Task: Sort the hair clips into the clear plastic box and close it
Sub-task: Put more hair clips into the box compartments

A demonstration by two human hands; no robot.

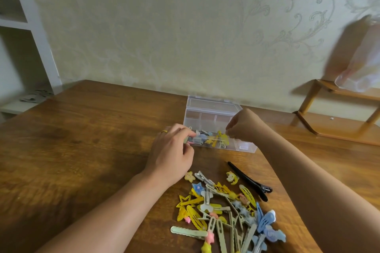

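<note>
Dim warm light, soft shadows across the table [82,139], blurred plastic bag [362,57], wide-angle bending at edges.

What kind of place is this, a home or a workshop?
Most likely a room in a home: patterned wallpaper, a wooden table against it, and white shelves at the left. Nothing suggests a workshop.

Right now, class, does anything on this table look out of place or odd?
Only slightly: the long black clip lies apart from the pile of coloured clips, plain and longer than most. The clear box stands open with both hands at it; nothing looks spilled or broken.
</note>
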